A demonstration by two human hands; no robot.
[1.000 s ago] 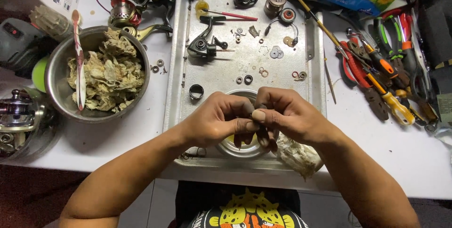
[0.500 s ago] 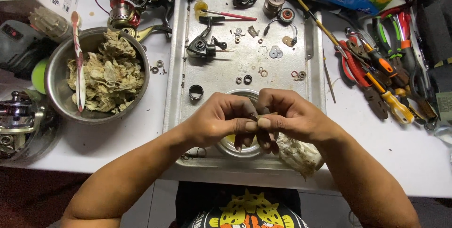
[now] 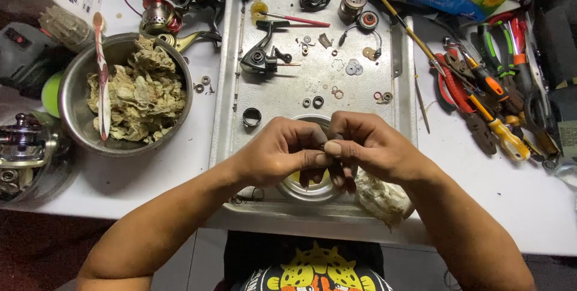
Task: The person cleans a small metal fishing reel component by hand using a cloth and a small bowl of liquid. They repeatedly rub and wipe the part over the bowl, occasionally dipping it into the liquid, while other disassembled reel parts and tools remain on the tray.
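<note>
Both hands meet over the near end of the metal tray (image 3: 225, 75): the left hand (image 3: 273, 156) and right hand (image 3: 369, 147) pinch a tiny dark part (image 3: 323, 145) between thumbs and fingertips, fingers curled tight around it, too small to tell what it is. Right under the hands sits a small round dish (image 3: 303, 187), half hidden. A crumpled rag (image 3: 381, 198) lies on the tray edge just beside the right wrist. Farther up the tray: a black ring (image 3: 252, 117), loose washers (image 3: 312, 102), a reel body (image 3: 259, 60) and a spool (image 3: 353, 4). Left of the tray on the worktop (image 3: 174, 171), a steel bowl (image 3: 75, 129) full of used rags with a brush (image 3: 101, 75) laid across it. Right of the tray, a heap of pliers and screwdrivers (image 3: 493, 99)
</note>
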